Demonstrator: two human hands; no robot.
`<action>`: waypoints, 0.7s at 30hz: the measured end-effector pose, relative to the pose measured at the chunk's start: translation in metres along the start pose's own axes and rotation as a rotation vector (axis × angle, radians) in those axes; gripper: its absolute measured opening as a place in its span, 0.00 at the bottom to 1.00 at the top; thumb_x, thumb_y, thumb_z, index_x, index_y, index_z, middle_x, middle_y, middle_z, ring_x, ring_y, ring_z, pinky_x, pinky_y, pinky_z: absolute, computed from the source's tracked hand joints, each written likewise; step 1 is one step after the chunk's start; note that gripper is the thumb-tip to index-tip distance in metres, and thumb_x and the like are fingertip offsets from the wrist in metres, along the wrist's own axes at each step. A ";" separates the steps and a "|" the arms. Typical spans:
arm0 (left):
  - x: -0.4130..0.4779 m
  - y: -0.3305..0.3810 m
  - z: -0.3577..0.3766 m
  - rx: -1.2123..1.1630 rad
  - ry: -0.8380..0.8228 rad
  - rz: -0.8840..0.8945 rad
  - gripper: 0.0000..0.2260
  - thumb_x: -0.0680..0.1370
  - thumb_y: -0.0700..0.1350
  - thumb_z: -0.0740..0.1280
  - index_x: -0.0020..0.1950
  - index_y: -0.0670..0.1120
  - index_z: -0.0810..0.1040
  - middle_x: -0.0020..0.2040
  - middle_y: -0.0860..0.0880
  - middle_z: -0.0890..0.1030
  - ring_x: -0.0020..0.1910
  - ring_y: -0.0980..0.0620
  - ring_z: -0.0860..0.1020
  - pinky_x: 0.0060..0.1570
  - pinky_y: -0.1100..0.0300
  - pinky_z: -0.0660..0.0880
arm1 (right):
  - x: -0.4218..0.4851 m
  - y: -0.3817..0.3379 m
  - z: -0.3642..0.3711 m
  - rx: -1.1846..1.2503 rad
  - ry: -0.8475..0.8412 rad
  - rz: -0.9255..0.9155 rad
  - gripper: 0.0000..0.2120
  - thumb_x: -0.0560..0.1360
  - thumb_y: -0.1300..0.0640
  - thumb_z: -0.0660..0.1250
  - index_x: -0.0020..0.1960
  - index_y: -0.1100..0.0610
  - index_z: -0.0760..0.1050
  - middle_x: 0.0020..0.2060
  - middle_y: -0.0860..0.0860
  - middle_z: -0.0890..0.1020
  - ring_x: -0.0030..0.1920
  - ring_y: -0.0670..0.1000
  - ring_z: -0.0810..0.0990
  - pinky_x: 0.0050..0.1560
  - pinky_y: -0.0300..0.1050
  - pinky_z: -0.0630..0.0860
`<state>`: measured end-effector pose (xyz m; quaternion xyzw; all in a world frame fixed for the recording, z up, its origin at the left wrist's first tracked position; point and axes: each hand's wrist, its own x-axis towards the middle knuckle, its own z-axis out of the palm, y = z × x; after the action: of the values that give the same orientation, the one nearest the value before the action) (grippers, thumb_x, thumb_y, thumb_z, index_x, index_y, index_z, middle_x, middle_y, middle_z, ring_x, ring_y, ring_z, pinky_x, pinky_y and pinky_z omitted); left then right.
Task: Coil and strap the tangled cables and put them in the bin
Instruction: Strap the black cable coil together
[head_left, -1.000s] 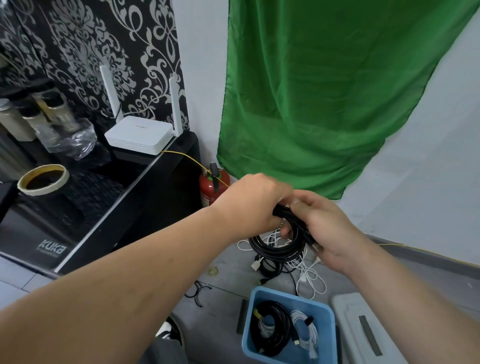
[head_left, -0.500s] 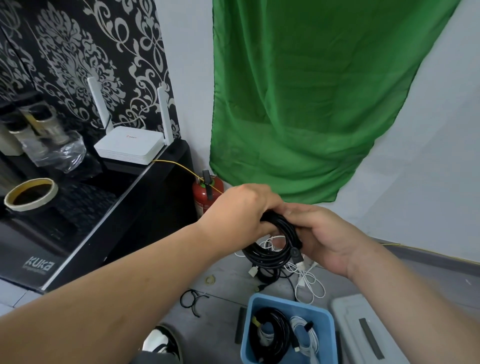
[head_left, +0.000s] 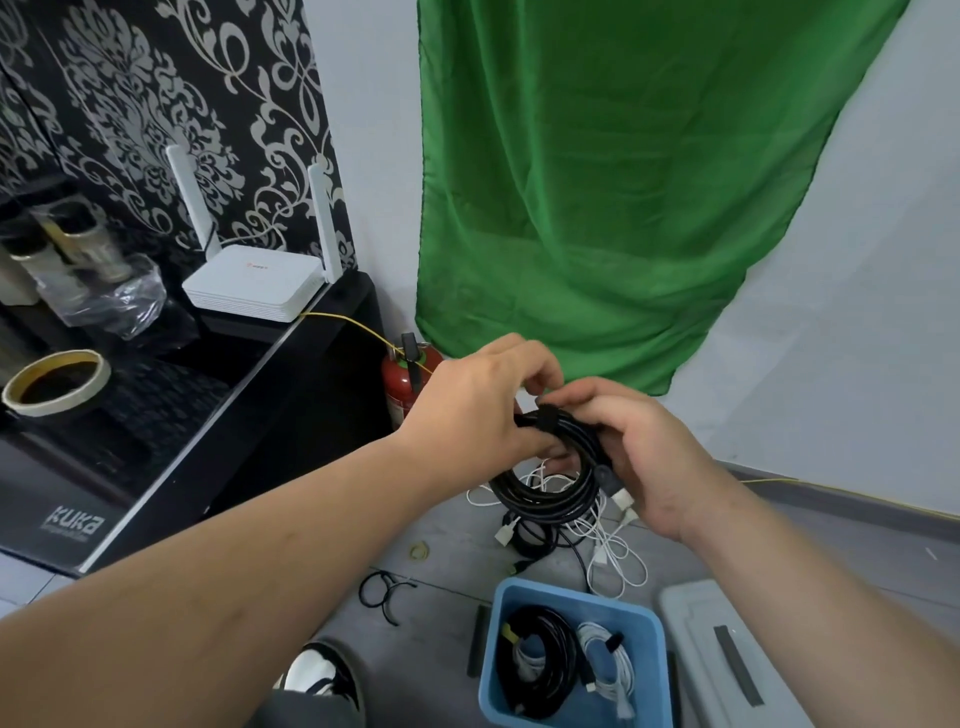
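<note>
1. Step in hand (judged): fastening the strap. The black coil (head_left: 545, 493) hangs in the air, above and beyond the blue bin (head_left: 496, 649), with a dark strap (head_left: 545, 417) crossing its top. The left hand (head_left: 478, 410) grips the coil's top left, its fingers curled round the strands. The right hand (head_left: 644, 457) curls over the top right, with its fingertips at the strap and a plug end by its palm. Whether the strap is closed cannot be told.
2. Advice: keep the left grip firm so the turns stay bunched. Draw the strap snug and press its end flat before releasing. Tuck the plug against the loops so that it clears the bin's rim.
3. In the bin lie a bundled black cable (head_left: 540, 660) and a strapped white cable (head_left: 605, 660). The space left looks tight, so the coil should go in flat.
4. On the grey floor (head_left: 447, 551), just beyond the bin, loose white cables (head_left: 613, 551) lie tangled, not yet coiled. A spare strap strip (head_left: 477, 642) lies just left of the bin, and a grey lid (head_left: 727, 649) just right of it.
5. Beyond and left of the bin stand a red fire extinguisher (head_left: 402, 384) and a black table (head_left: 260, 395) carrying a white router (head_left: 254, 283). Straight beyond the bin, a green cloth (head_left: 623, 182) hangs on the white wall.
</note>
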<state>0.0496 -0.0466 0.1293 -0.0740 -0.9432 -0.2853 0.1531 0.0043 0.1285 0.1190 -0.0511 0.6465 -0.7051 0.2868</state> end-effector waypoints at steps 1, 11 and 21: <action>0.001 0.001 -0.001 -0.001 0.006 -0.013 0.20 0.63 0.53 0.82 0.49 0.56 0.77 0.47 0.60 0.78 0.39 0.62 0.77 0.40 0.67 0.70 | -0.001 -0.002 -0.002 0.008 -0.015 0.000 0.14 0.77 0.70 0.59 0.50 0.61 0.83 0.44 0.62 0.84 0.41 0.60 0.81 0.54 0.59 0.79; 0.004 -0.005 0.018 0.084 0.035 0.123 0.12 0.69 0.52 0.78 0.41 0.50 0.77 0.41 0.54 0.77 0.39 0.48 0.78 0.36 0.50 0.77 | 0.004 0.000 -0.009 -0.025 0.033 0.085 0.09 0.80 0.67 0.65 0.57 0.64 0.82 0.41 0.65 0.83 0.35 0.56 0.81 0.39 0.49 0.82; 0.015 -0.009 0.034 -0.285 -0.225 -0.110 0.04 0.77 0.44 0.74 0.44 0.47 0.81 0.39 0.50 0.84 0.39 0.48 0.81 0.42 0.50 0.80 | 0.003 0.009 -0.024 -0.105 0.127 0.137 0.09 0.81 0.67 0.64 0.57 0.64 0.81 0.41 0.62 0.86 0.38 0.54 0.83 0.44 0.50 0.81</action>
<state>0.0255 -0.0345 0.1026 -0.0744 -0.9071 -0.4138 0.0189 -0.0062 0.1486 0.1056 0.0232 0.7014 -0.6509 0.2897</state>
